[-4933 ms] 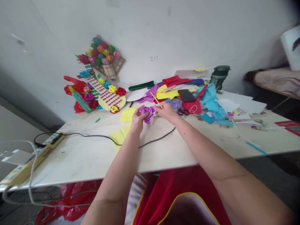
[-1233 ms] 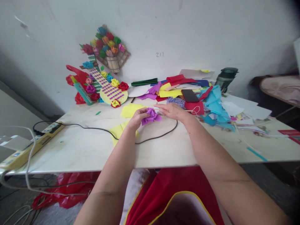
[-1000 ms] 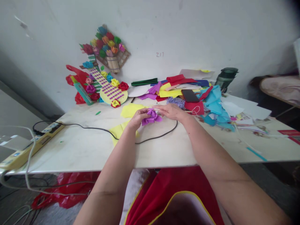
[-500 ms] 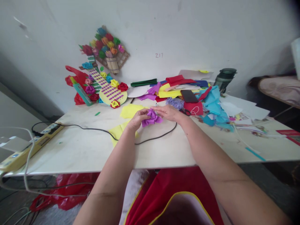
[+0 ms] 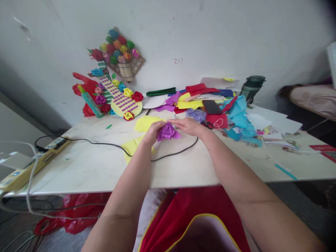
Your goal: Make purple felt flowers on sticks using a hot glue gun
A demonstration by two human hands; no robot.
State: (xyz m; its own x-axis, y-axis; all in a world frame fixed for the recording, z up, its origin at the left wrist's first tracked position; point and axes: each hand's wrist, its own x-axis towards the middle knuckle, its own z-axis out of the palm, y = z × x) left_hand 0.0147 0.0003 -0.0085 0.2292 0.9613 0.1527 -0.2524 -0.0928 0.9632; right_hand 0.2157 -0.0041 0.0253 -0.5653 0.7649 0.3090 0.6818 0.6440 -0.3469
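Observation:
A purple crepe-paper flower (image 5: 168,131) with spread petals is held just above the table, its swirled centre facing me. My left hand (image 5: 154,132) is closed around its left side, with the fingertips partly hidden behind it. From the right, my right hand (image 5: 187,126) reaches to the flower's top edge. Its straight fingers press together there against the paper, close to the left fingertips. Beneath and left of the hands lie yellow paper pieces (image 5: 147,123). Scissors (image 5: 208,125) lie to the right of my right hand, near a bundle of lilac shreds (image 5: 196,114).
A black cable (image 5: 176,153) crosses the table (image 5: 86,171) from a power strip (image 5: 44,159). Behind are a flower-trimmed paper guitar (image 5: 123,103), a glue bottle (image 5: 91,104), coloured paper (image 5: 194,103), a phone (image 5: 212,107) and a dark green bottle (image 5: 252,89). Blue paper (image 5: 240,117) lies right.
The thin wooden stick earlier in my right hand no longer shows. The flower has turned to face me more, and my right fingers have come onto its top edge.

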